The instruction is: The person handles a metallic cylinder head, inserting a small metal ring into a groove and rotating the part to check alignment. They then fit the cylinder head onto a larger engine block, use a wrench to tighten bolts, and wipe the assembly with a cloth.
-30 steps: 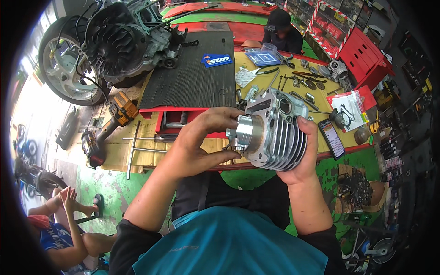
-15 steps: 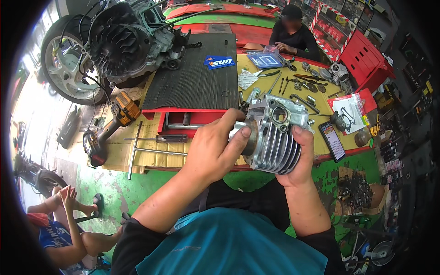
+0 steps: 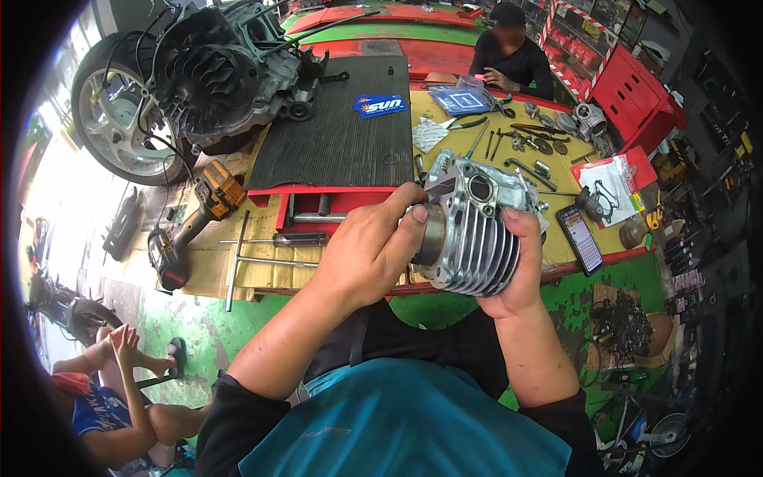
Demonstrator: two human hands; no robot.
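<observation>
A silver finned engine cylinder [image 3: 477, 253] is held up in front of me, over the table's near edge. My right hand [image 3: 518, 278] grips it from below and the right, thumb up along the side by the fins. A round brownish sleeve [image 3: 431, 236] sticks out of its left end. At that sleeve's mouth is my left hand [image 3: 362, 248], its thumb and fingers closed together. What they hold there is mostly hidden by the hand. A gasket-like rim surrounds an opening on the cylinder's upper face.
An engine with a black fan [image 3: 203, 83] stands at the far left. A cordless impact driver [image 3: 199, 215], screwdriver [image 3: 300, 240] and T-handle wrench [image 3: 238, 258] lie left. Right are loose engine parts, a phone [image 3: 579, 238] and a gasket [image 3: 606, 203]. A person [image 3: 513, 60] sits beyond; another [image 3: 119, 405] at lower left.
My left thumb has shifted slightly up and left, and more of the brownish sleeve shows. The shiny metal seen earlier between my left fingers is now mostly hidden. The cylinder has tilted slightly.
</observation>
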